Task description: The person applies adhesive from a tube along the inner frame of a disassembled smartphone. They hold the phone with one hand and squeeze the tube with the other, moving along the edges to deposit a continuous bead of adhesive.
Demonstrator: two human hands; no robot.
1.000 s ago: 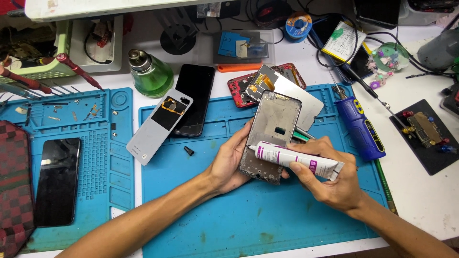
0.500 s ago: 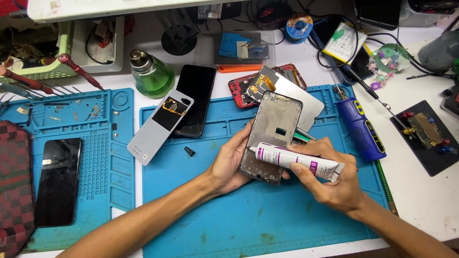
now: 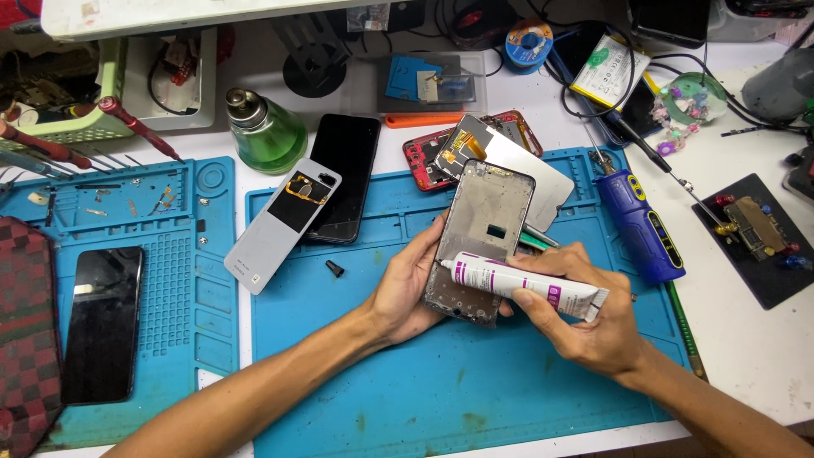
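Right at the middle of the blue work mat (image 3: 441, 399), the left hand (image 3: 411, 284) cradles a bare phone frame (image 3: 481, 237) from its left edge, fingers curled behind it and thumb along the side, so the frame stands tilted with its top end away from the person. The right hand (image 3: 585, 318) is clenched around a white glue tube (image 3: 526, 284) with a magenta band and label; the tube lies nearly level, its nozzle touching the frame's left edge close to the left thumb, its crimped tail poking out past the right knuckles.

Just beyond the frame lies a silver display panel (image 3: 530, 174) over a red phone shell (image 3: 424, 161). To the right of the right hand rests a blue, yellow-marked handheld tool (image 3: 640, 225) at the mat's edge. Left of the left hand, a small black nozzle cap (image 3: 335, 269) sits on the mat, and further up-left a grey back cover (image 3: 280, 229) with a black patch leans beside a black phone (image 3: 343, 178). A green glass bottle (image 3: 267, 136) stands beyond those. Far to the left, well apart from both hands, a second black phone (image 3: 102, 326) lies on another blue mat (image 3: 182, 280). Up at the right, a white battery pack (image 3: 606, 72) with green marks lies among cables.
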